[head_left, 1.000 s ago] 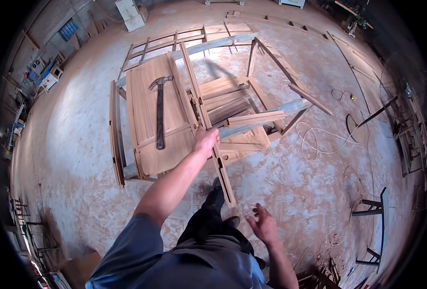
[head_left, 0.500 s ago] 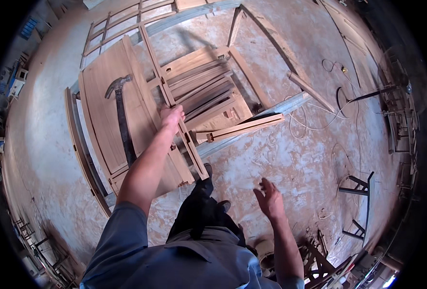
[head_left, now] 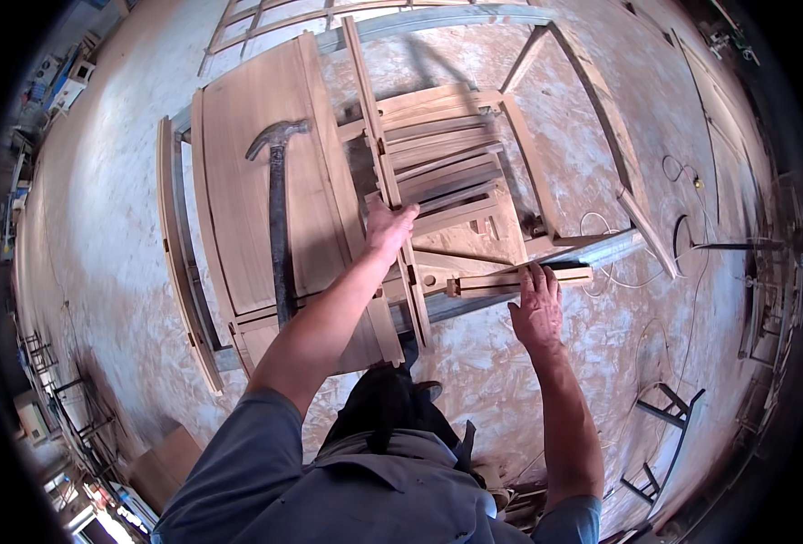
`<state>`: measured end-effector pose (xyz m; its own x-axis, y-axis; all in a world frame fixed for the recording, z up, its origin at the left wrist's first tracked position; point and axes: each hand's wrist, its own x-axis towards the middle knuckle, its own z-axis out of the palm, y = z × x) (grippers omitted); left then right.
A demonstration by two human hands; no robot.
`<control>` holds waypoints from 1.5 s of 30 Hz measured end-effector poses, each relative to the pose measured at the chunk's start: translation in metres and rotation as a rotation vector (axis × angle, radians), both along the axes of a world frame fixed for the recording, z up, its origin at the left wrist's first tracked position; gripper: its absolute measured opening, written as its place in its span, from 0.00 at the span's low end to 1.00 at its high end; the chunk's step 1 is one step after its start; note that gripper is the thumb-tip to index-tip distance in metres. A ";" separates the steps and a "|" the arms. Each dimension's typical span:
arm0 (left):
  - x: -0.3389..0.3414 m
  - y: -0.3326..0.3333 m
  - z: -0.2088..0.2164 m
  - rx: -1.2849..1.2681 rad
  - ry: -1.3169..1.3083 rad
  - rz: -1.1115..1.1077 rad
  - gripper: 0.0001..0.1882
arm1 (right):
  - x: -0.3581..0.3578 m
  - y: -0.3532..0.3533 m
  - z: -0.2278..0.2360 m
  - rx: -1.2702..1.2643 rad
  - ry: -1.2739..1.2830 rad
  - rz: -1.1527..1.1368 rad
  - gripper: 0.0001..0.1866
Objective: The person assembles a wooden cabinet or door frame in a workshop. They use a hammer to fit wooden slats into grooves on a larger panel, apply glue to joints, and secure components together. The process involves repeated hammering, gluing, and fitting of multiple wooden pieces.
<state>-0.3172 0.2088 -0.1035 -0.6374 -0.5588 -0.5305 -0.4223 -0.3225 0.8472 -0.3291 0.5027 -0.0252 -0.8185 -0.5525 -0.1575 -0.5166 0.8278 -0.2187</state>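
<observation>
"Hands first: what are they doing?"

"The left hand (head_left: pixel 389 224) is wrapped around a long, thin, light-brown wooden rail with slots (head_left: pixel 381 154). The right hand (head_left: pixel 537 313) has its fingers over the top of a short, light-brown wooden bar (head_left: pixel 487 285)."

"Is the right one holding tight?"

"I can't tell. Its fingers are close together, and its thumb sticks out to the left."

"Where are those two bits of wood?"

"The rail runs from far to near. The bar is right of the rail's near part, beside a straight blue-grey beam (head_left: pixel 614 247)."

"What else is there?"

"Left of the rail is a wide, flat, light-brown wooden panel (head_left: pixel 238 199). A hammer with a long dark handle and a curved metal claw (head_left: pixel 278 190) lies on it. Right of the rail, farther than the bar, is a pile of flat brown wooden strips (head_left: pixel 447 172)."
</observation>
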 end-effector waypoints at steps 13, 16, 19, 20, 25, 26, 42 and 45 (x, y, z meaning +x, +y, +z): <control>0.049 0.030 0.106 -0.807 0.205 -0.304 0.37 | -0.018 0.025 0.036 -0.082 0.135 0.093 0.17; 0.061 0.076 0.189 -0.901 0.248 -0.732 0.31 | 0.010 0.038 0.073 0.001 0.260 0.196 0.17; 0.067 0.116 0.221 -0.883 0.360 -1.150 0.34 | 0.056 0.050 0.093 0.140 0.259 0.214 0.16; 0.074 0.131 0.228 -0.858 0.297 -1.301 0.36 | 0.073 0.055 0.104 0.170 0.249 0.218 0.17; 0.165 0.199 0.215 -0.909 0.086 -1.603 0.41 | 0.169 0.089 0.129 0.047 0.279 0.212 0.16; 0.186 0.209 0.204 -0.872 0.102 -1.539 0.37 | 0.190 0.097 0.132 0.040 0.292 0.206 0.16; 0.418 0.167 0.215 -0.400 -0.086 -0.919 0.27 | 0.448 0.115 0.164 -0.704 0.124 -0.018 0.08; 0.450 0.128 0.218 -0.386 -0.051 -0.737 0.29 | 0.461 0.121 0.129 -0.780 -0.073 -0.214 0.04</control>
